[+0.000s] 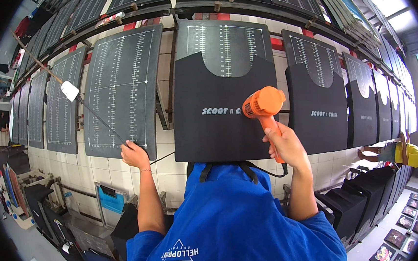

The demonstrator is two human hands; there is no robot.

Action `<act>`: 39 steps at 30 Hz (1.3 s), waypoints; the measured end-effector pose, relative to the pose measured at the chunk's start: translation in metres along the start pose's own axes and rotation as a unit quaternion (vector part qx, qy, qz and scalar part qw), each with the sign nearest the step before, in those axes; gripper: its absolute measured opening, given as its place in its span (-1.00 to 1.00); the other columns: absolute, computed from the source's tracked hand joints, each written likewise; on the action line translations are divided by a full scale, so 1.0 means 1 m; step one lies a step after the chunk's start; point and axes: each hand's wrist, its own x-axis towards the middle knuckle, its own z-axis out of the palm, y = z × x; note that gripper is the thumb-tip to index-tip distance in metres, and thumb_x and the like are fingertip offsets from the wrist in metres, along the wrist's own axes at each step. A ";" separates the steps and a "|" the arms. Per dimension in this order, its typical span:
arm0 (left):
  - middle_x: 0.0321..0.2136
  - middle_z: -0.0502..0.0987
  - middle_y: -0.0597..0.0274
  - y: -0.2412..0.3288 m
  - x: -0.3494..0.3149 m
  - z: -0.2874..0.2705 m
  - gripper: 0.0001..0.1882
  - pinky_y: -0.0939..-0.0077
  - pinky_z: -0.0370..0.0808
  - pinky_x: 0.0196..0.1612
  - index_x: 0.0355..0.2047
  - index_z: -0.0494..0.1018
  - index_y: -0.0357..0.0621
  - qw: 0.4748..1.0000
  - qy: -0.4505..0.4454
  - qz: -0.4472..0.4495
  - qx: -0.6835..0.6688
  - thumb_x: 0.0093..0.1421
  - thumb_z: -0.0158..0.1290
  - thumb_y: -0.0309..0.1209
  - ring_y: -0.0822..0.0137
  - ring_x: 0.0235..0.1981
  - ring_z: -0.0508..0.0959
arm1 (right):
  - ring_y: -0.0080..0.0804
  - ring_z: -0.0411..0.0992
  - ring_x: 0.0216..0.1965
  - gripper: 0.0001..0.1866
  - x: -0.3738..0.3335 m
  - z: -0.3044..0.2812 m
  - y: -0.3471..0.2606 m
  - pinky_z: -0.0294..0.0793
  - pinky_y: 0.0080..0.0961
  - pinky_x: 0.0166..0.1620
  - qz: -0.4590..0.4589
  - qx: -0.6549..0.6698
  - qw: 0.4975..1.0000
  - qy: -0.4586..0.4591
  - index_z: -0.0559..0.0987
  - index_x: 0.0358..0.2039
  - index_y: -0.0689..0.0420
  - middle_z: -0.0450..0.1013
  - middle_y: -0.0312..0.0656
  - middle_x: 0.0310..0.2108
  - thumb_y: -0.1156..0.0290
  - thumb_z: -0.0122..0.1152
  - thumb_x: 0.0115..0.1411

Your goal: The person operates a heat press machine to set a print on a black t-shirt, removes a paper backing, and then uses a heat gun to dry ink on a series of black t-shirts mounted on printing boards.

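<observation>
My right hand (pixel 286 145) is wrapped around the handle of an orange heat gun (pixel 269 102). The gun's head is over the printed lettering on a black shirt (pixel 208 135), covering part of it. That shirt is stretched on a dark printing board (pixel 216 38) with white ruler marks, which shows at the neckline. My left hand (pixel 136 155) is closed on a thin black cord (pixel 104 122), beside the lower edge of a bare marked board (pixel 118 94). The cord runs up left to a white plug connector (pixel 69 91). Another length of cord hangs near the gun's handle.
More black shirts on boards (pixel 316 109) line up to the right; bare boards (pixel 64 102) continue left. A dark metal rail (pixel 218 7) runs behind them. A person in a yellow top (pixel 413 155) is at the far right. A blue clipboard (pixel 111 200) sits lower left.
</observation>
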 end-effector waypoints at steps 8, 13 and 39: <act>-0.43 0.55 -0.08 0.003 0.000 -0.001 -0.59 -0.01 0.32 -0.15 -0.36 0.44 -0.30 1.000 -0.007 -0.005 0.002 0.36 -0.17 -0.16 -0.13 -0.29 0.49 | -0.65 0.38 -0.62 -0.62 0.002 -0.010 0.010 0.45 -0.64 -0.54 0.002 0.032 0.999 0.010 0.46 -0.07 0.26 0.45 -0.30 -0.44 0.18 0.08 0.33; -0.42 0.55 -0.10 -0.001 0.000 0.001 -0.58 -0.03 0.32 -0.16 -0.36 0.44 -0.31 1.000 -0.001 0.013 -0.008 0.36 -0.17 -0.16 -0.15 -0.29 0.49 | -0.65 0.38 -0.62 -0.63 -0.001 -0.013 0.012 0.44 -0.63 -0.54 0.008 0.032 0.999 0.019 0.47 -0.10 0.26 0.45 -0.30 -0.44 0.18 0.08 0.33; -0.37 0.55 -0.14 0.001 0.001 -0.006 -0.55 -0.06 0.31 -0.13 -0.29 0.44 -0.33 0.999 -0.043 0.005 0.005 0.39 -0.24 -0.15 -0.18 -0.24 0.49 | -0.63 0.39 -0.61 -0.64 -0.019 -0.004 0.024 0.46 -0.60 -0.53 0.020 0.153 0.984 0.088 0.47 -0.12 0.24 0.46 -0.29 -0.44 0.16 0.05 0.34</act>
